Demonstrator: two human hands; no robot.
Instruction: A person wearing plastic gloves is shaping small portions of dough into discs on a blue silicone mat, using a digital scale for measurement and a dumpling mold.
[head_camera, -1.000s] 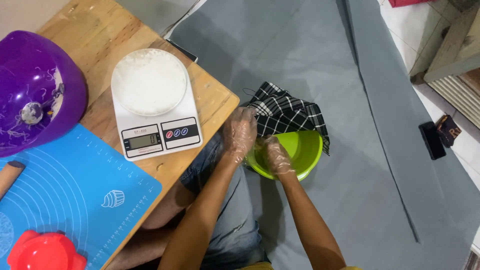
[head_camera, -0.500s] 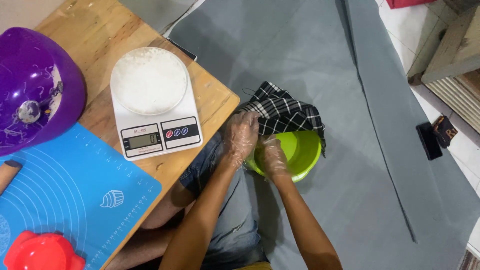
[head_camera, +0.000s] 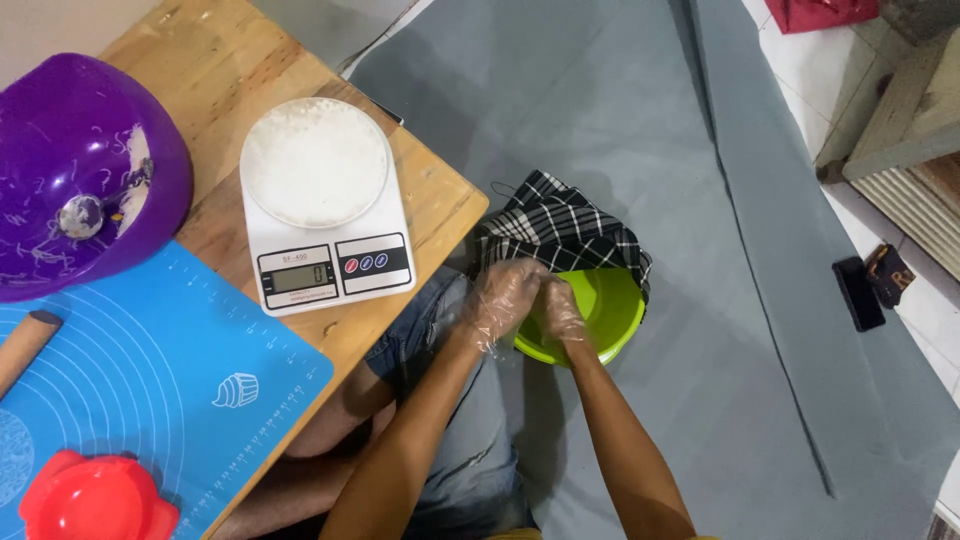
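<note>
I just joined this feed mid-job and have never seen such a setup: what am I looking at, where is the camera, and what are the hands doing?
No machine here: a person wears one camera on the head, looking down. Both hands wear thin clear plastic gloves; the left hand and right hand meet at the rim of a lime-green plastic bowl, half covered by a black-and-white checked cloth, on grey floor matting. What they grip is unclear. The wooden table holds a white digital kitchen scale, purple plastic bowl, blue silicone baking mat and red plastic mould.

A single head-worn camera looks steeply down from above the seated person, close over the forearms, taking in the wooden surface (head_camera: 215, 60) at left and the grey floor mat (head_camera: 600, 110) at right.
</note>
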